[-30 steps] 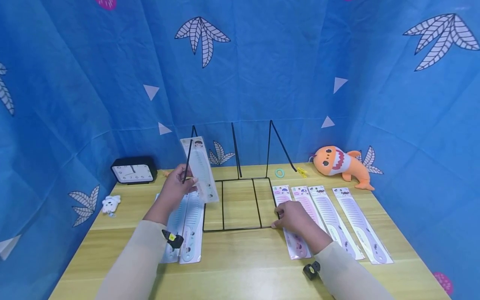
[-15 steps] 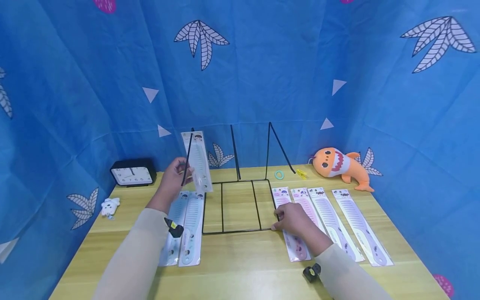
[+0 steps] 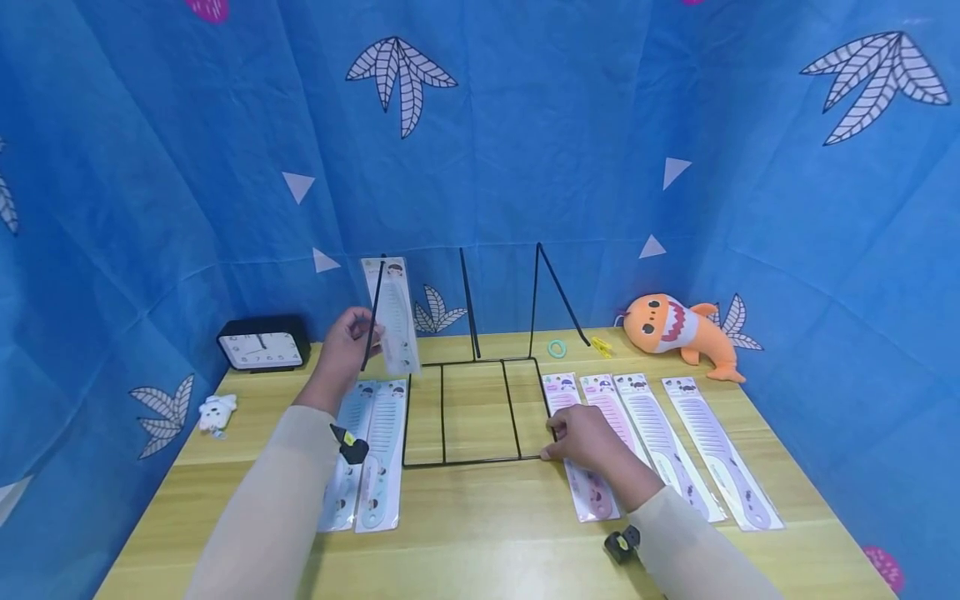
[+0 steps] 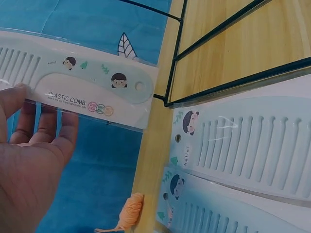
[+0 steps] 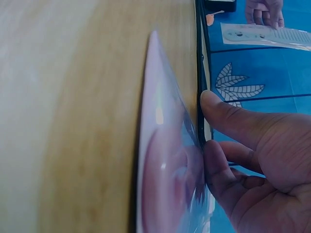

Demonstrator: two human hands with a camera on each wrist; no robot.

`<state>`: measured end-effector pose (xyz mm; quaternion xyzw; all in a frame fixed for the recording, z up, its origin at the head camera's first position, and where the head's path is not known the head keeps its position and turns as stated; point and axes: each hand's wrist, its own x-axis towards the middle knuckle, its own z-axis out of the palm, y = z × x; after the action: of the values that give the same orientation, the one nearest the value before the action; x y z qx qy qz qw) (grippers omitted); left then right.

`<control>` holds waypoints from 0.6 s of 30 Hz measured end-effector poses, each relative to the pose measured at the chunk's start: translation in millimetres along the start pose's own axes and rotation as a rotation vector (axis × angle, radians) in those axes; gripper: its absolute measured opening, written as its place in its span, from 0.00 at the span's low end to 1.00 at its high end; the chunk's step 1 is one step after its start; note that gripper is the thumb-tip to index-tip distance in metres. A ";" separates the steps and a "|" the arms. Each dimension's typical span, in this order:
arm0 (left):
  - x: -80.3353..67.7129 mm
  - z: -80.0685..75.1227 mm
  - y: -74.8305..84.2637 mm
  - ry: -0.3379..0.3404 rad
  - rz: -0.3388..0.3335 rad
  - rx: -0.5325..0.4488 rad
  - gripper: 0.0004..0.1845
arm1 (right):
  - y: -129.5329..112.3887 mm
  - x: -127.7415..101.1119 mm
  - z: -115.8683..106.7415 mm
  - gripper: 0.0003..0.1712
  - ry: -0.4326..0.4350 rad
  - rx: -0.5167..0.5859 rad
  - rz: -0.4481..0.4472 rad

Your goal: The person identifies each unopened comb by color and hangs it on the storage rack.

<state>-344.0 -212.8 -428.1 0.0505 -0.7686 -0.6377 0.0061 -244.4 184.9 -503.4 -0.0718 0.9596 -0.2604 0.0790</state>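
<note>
One packaged mint plastic comb [image 3: 392, 315] is being pinched upright in the left hand [image 3: 343, 348] beside the black wire rack [image 3: 472, 408].
The rack's front corner is being gripped by the right hand [image 3: 587, 437]; the flimsy sleeve is likely being risked against the leftmost wire divider [image 3: 372, 315], where snagging could tip it.

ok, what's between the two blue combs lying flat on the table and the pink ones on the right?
The black wire rack: its flat base frame sits on the table between the blue combs and the pink combs, bare wood showing through it. Clear in the head view.
</note>
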 end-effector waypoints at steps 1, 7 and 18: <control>0.9 -0.1 -0.3 0.003 0.002 -0.004 0.08 | 0.0 0.3 0.3 0.27 -0.002 0.001 0.006; 6.6 -1.6 -4.4 0.010 0.022 -0.043 0.08 | -1.0 0.9 0.3 0.23 -0.005 0.000 0.019; 7.8 -0.8 -6.1 0.000 0.021 -0.048 0.09 | -1.2 -0.3 -0.6 0.30 -0.011 -0.010 0.012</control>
<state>-351.2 -215.3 -434.4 0.0420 -0.7536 -0.6558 0.0140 -244.1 184.2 -502.2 -0.0677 0.9608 -0.2549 0.0857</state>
